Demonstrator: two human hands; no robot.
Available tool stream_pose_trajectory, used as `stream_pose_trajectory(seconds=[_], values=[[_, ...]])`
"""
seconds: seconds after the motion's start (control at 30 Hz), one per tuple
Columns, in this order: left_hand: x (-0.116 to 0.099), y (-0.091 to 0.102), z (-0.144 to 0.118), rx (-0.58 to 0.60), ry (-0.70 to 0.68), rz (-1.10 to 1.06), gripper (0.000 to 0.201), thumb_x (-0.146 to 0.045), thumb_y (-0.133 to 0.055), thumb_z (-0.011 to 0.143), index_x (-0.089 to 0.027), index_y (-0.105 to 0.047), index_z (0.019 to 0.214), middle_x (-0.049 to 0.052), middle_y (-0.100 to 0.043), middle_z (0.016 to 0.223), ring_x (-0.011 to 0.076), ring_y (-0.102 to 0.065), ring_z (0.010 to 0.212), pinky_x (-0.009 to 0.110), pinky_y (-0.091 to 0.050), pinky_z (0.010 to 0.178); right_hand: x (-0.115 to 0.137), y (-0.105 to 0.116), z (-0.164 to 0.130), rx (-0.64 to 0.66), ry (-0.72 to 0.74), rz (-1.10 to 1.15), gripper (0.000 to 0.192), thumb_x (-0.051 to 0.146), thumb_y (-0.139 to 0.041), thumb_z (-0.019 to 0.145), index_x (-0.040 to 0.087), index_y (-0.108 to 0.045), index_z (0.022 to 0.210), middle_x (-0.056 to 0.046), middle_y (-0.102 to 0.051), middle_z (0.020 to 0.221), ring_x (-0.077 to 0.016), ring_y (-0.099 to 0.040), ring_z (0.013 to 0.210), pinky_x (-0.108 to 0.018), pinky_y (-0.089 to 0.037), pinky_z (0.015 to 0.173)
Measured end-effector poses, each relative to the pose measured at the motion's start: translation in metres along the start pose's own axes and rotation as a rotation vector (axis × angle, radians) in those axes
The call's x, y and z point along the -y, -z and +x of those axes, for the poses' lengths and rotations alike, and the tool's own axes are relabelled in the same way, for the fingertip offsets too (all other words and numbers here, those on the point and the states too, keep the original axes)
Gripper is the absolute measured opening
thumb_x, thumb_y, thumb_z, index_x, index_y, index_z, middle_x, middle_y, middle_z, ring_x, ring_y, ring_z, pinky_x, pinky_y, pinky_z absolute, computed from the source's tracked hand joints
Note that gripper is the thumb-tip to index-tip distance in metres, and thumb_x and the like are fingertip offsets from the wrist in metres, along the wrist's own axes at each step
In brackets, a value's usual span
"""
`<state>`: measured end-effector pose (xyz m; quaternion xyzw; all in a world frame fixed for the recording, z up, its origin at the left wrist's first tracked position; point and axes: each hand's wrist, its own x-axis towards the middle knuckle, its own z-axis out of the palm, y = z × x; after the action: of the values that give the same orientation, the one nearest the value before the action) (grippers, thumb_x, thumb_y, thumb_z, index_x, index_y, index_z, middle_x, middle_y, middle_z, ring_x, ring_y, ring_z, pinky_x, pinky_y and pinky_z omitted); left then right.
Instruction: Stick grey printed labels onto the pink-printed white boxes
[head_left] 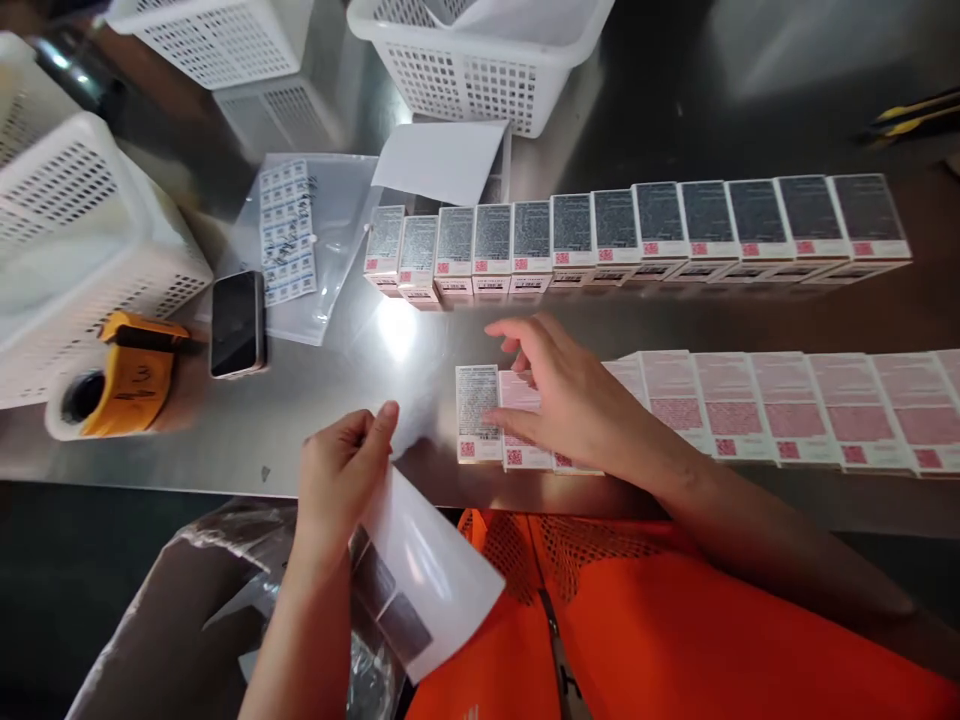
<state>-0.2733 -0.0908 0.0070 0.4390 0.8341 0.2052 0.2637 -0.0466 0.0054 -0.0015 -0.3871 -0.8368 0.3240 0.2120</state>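
My right hand (570, 395) lies open, fingers pressing the near row of boxes (750, 410) on the steel table (300, 420), while my left hand (341, 480) pinches a label sheet (427, 580), so peeling another label seems next.

Upper left: white baskets (71, 230), phone (238, 323), yellow tape dispenser (124, 375), label sheet in bag (287, 230); far box row (637, 235) across top.
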Motion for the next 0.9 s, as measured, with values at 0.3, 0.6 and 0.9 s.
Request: stream_pose_trajectory(seconds=[0.3,0.6,0.9], values=[[-0.005,0.002,-0.016,-0.384,0.035,-0.253,0.053,-0.064,-0.043,0.093,-0.02,-0.057,0.066,-0.001,-0.058,0.056,0.0139,-0.054,0.057,0.027,-0.04,0.058,0.031,-0.021,-0.028,0.187,-0.069,0.526,0.03,0.026,-0.07,0.087,0.026,-0.062,0.115,-0.001,-0.072,0.098,-0.0176,-0.069,0.089,-0.03,-0.053,0.077],[0.022,0.03,-0.066,-0.028,0.12,-0.726,0.069,-0.031,-0.082,0.073,-0.025,-0.05,0.134,-0.002,-0.067,0.071,0.0113,-0.06,0.059,0.019,-0.049,0.053,0.011,-0.02,-0.023,-0.216,-0.124,0.708,0.037,0.036,-0.076,0.083,0.025,-0.058,0.113,-0.006,-0.067,0.108,-0.0206,-0.066,0.099,-0.036,-0.055,0.086],[0.025,0.026,-0.116,-0.55,0.144,-0.768,0.077,-0.03,-0.077,0.078,-0.036,-0.041,0.146,-0.004,-0.073,0.077,0.0084,-0.059,0.053,0.015,-0.048,0.048,0.035,-0.025,-0.042,0.213,0.039,0.802,0.082,0.029,-0.069,0.09,0.033,-0.016,0.153,-0.002,-0.067,0.097,-0.0184,-0.067,0.084,-0.032,-0.058,0.072]])
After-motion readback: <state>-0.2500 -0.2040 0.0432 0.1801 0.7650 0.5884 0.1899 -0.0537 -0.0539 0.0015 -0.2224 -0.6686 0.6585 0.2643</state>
